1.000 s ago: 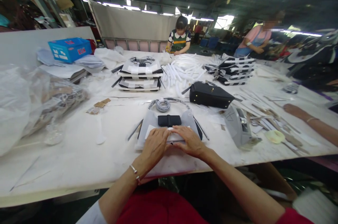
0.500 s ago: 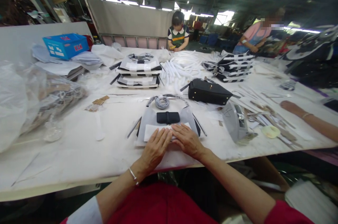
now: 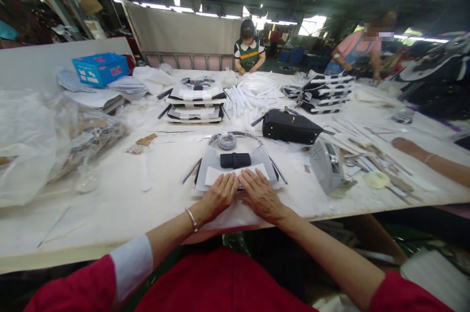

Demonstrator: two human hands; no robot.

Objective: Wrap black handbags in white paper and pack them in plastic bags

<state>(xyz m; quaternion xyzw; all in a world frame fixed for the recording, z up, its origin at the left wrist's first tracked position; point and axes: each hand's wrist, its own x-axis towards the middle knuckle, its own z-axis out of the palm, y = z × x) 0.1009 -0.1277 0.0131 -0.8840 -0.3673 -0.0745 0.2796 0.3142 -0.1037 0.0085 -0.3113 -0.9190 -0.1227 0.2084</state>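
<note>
A flat black bag wrapped in white paper [image 3: 215, 161] lies at the near edge of the white table [image 3: 110, 204]. A black clasp piece [image 3: 235, 159] sits on its middle and a coiled grey strap [image 3: 226, 141] lies at its far end. My left hand [image 3: 218, 197] and my right hand [image 3: 261, 195] rest side by side, palms down and fingers stretched flat, on a white paper strip [image 3: 235, 173] across the bag's near part. Neither hand grips anything.
A black handbag [image 3: 290, 127] stands behind to the right, beside a grey tape dispenser [image 3: 328, 167]. Stacks of wrapped bags [image 3: 194, 101] and another stack [image 3: 325, 94] sit further back. Clear plastic bags [image 3: 33, 140] fill the left. Another person's forearm [image 3: 429, 161] lies at right; two people work at the far side.
Both hands have gone from curled over the paper strip to lying flat on it with fingers spread out. The view has shifted slightly.
</note>
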